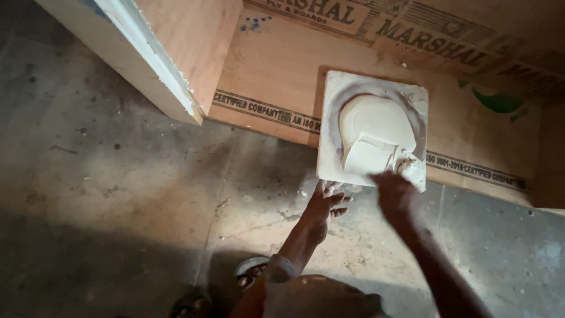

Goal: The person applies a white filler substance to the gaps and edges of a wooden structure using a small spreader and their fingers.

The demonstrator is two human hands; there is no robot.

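Putty, a cream mound on the square white board's near edge: my left hand splays beneath; right hand scoops (grip blurred, can't tell). Next, I judge: lift cleanly.

From my remote view I see two bare arms with no sleeves on the forearms. The left hand shows pale, chalky smears across its fingers and knuckles. The right hand is blurred, so I cannot make out detail on it, and no ring or watch can be told on either wrist. Low in the view a bent knee in faded orange-brown cloth appears, and below it a foot in a dark open sandal.
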